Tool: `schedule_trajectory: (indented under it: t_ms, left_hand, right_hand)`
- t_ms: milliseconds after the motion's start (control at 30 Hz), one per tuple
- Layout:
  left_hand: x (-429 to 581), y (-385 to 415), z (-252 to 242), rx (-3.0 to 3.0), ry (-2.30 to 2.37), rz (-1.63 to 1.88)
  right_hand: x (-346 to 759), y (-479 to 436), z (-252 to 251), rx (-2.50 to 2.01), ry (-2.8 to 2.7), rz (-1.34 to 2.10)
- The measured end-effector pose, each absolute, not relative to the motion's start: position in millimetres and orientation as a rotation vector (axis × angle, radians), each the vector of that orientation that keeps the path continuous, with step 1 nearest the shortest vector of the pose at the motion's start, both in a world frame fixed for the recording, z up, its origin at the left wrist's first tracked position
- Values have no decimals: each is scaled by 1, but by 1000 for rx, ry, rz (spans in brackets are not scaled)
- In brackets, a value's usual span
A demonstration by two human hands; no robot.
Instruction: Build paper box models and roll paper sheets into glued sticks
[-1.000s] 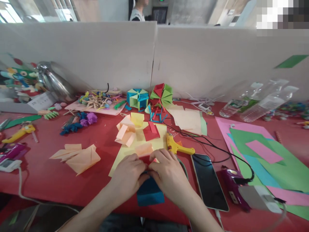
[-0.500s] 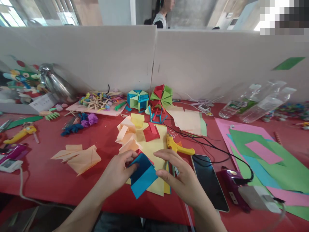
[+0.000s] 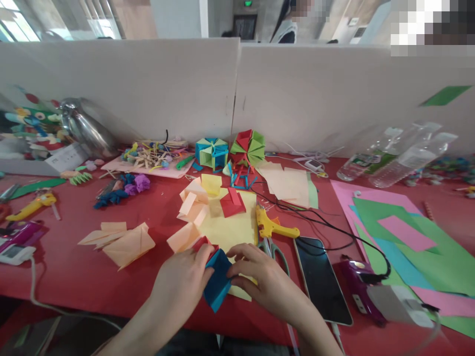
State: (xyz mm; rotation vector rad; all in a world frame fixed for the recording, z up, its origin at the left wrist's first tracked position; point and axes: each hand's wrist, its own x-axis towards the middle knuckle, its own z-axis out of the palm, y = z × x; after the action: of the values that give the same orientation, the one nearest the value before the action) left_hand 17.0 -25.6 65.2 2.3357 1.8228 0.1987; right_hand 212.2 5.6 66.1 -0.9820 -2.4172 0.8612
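Observation:
Between my hands is a folded blue paper piece (image 3: 217,283), tilted above the near edge of the table. My left hand (image 3: 185,274) grips its left side, with a bit of red folded paper (image 3: 206,242) by the fingertips. On its right edge, the fingers of my right hand (image 3: 256,272) are closed in a pinch. Yellow sheets (image 3: 233,225) lie beneath, bearing a red folded piece (image 3: 233,202) and a small yellow one (image 3: 211,185). Peach folded pieces (image 3: 193,202) sit just left of the sheets.
A yellow glue gun (image 3: 274,225), scissors (image 3: 276,252) and a phone (image 3: 322,279) lie to the right. Loose peach papers (image 3: 122,242) are at left. Finished paper shapes (image 3: 212,153) stand by the partition (image 3: 148,89). Bottles (image 3: 401,158) and coloured sheets (image 3: 404,237) fill the far right.
My right hand has moved left and in, closing on the blue paper's right edge. The blue paper has turned more upright, and my left hand has shifted slightly right and nearer.

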Motion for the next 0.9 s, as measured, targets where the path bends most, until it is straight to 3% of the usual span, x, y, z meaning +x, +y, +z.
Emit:
schedule_trajectory:
  t_ms: [267, 467, 700, 900]
  left_hand:
    - [14, -31, 74, 2504, 1935, 158]
    - [11, -29, 72, 2555, 1799, 660]
    - [10, -31, 65, 2461, 1779, 314]
    - [-7, -18, 62, 2231, 1805, 591]
  right_hand:
    - [203, 10, 60, -869, -2421, 842]
    - [191, 24, 52, -825, -2448, 760]
    - [185, 39, 67, -768, -2401, 813]
    - [194, 100, 56, -1472, -2094, 561]
